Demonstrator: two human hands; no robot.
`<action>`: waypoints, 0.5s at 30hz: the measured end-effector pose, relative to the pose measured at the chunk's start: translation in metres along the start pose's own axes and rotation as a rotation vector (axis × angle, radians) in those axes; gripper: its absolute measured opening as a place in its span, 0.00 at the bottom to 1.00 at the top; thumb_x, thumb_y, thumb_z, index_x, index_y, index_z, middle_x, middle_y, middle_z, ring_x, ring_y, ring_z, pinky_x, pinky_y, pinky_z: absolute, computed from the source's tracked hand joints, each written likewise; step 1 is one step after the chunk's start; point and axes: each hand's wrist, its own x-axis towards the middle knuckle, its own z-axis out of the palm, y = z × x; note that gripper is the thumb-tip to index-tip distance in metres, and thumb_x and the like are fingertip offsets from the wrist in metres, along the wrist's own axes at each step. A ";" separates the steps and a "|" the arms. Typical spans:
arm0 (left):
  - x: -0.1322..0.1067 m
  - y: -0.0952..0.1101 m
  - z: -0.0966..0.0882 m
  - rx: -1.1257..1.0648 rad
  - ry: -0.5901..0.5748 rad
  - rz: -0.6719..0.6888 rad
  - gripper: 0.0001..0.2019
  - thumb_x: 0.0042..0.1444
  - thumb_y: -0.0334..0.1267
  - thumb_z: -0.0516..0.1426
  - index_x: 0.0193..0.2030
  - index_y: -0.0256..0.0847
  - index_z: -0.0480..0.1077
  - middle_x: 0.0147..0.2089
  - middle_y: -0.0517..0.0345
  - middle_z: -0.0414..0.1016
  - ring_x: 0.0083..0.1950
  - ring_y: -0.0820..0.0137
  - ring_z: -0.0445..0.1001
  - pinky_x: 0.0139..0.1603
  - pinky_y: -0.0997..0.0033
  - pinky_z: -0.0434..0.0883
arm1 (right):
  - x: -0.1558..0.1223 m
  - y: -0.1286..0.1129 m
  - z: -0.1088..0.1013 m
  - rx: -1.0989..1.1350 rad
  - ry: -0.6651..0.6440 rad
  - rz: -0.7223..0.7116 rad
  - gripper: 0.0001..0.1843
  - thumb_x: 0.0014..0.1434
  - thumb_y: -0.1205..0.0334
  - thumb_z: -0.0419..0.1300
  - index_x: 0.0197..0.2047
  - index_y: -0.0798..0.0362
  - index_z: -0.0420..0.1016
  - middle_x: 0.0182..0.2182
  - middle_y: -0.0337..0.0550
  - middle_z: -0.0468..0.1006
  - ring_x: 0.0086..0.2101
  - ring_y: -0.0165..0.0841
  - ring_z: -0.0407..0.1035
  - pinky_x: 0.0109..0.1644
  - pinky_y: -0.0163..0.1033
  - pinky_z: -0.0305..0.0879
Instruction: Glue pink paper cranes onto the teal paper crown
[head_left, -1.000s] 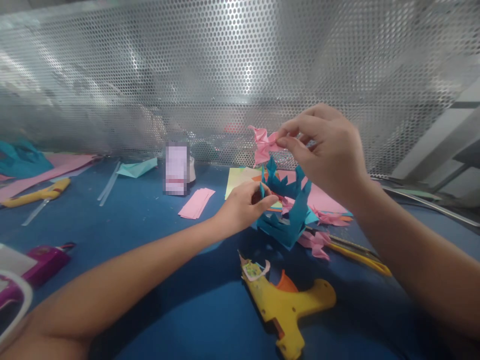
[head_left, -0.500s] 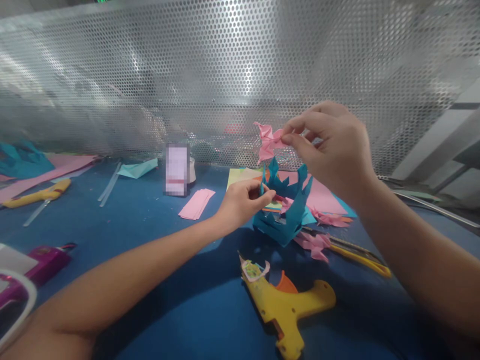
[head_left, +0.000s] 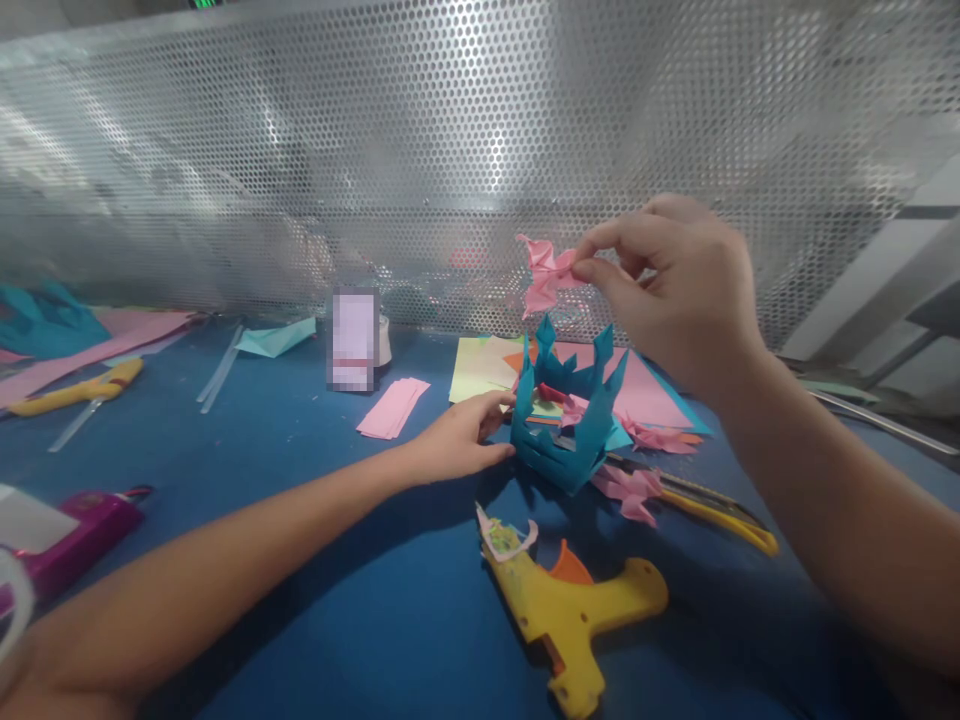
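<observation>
Pinched between the thumb and fingertips of my right hand (head_left: 679, 285) is a pink folded-paper bow (head_left: 546, 275), raised above a blue paper crown (head_left: 566, 455). The crown stands upright on the blue table, its points facing up. At the crown's left side is my left hand (head_left: 469, 435), thumb and fingers apart; I cannot tell whether the fingertips touch the paper. In front of the crown lies a yellow glue gun (head_left: 570, 610) with an orange trigger. Another pink folded-paper piece (head_left: 630, 490) rests just right of the crown.
Behind the crown are coloured paper sheets (head_left: 480, 370). Yellow-handled scissors (head_left: 720, 515) lie to the right. Pink paper strips (head_left: 395, 408), a phone (head_left: 354, 340), glue sticks (head_left: 220, 370) and another yellow glue gun (head_left: 82, 388) are to the left. A perforated metal panel (head_left: 420, 130) rises behind.
My left hand has let go of the crown's left point and moved down and left, its fingers opening. My right hand has shifted slightly up and right with the bow.
</observation>
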 end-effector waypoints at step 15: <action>0.007 -0.004 0.005 0.259 0.039 0.020 0.17 0.49 0.29 0.57 0.47 0.42 0.63 0.24 0.69 0.55 0.25 0.76 0.58 0.27 0.76 0.58 | -0.001 -0.010 0.000 0.038 0.067 0.017 0.03 0.53 0.69 0.63 0.31 0.51 0.76 0.16 0.30 0.54 0.22 0.26 0.56 0.28 0.34 0.53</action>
